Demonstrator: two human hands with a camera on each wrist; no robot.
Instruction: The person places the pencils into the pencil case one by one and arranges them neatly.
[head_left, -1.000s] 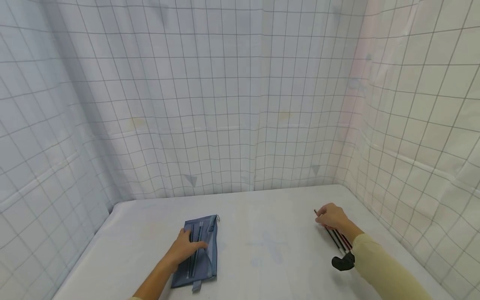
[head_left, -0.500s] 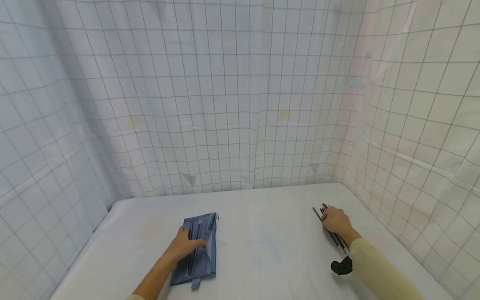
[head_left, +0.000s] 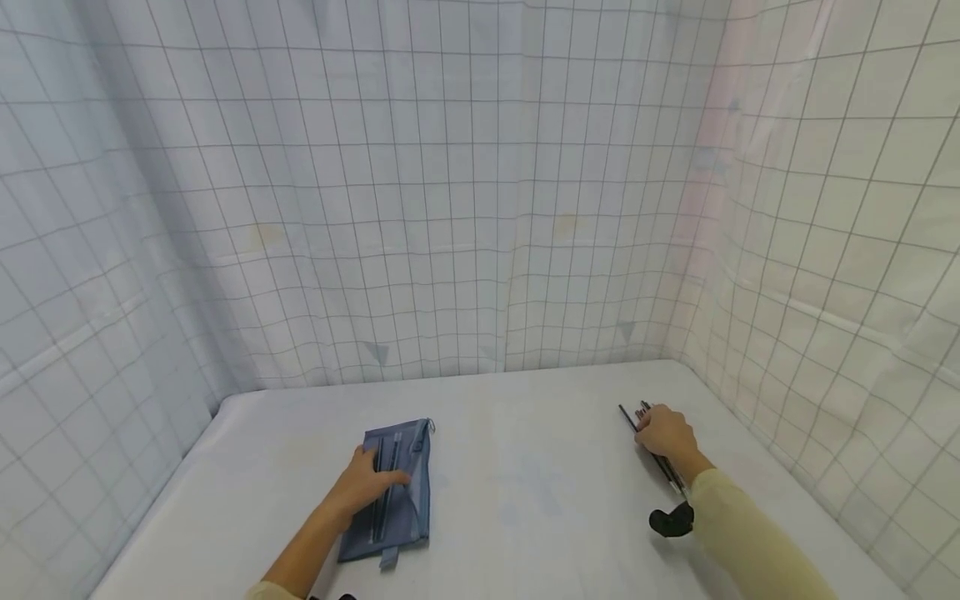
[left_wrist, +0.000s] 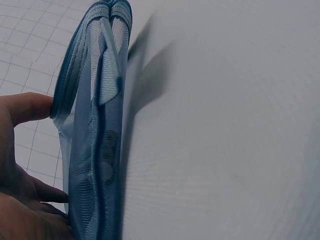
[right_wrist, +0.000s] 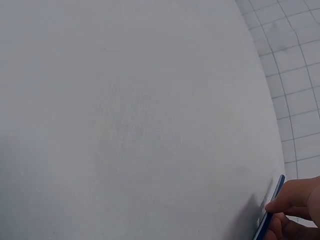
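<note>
A blue mesh zip pouch [head_left: 417,500] lies flat on the left part of the table, with slim dark pencils [head_left: 386,504] showing at it. My left hand [head_left: 363,483] rests on the pouch, thumb and fingers spread. In the left wrist view the thumb [left_wrist: 35,107] touches the zipped edge, and the other fingers press lower on the mesh. Over on the right, several slim pencils [head_left: 628,417] lie side by side. My right hand [head_left: 666,433] is over them and pinches a blue pencil [right_wrist: 270,212] between thumb and fingers; the palm hides part of the bunch.
A white cloth covers the table [head_left: 517,467]. Grid-patterned white curtains [head_left: 465,208] stand behind it and on both sides. A black wrist-worn device [head_left: 671,521] sticks out from the right sleeve [head_left: 750,533].
My right hand has shifted slightly over the pencils, and more of their far ends show now than a second ago. The left hand stays on the pouch. The head view has tilted slightly.
</note>
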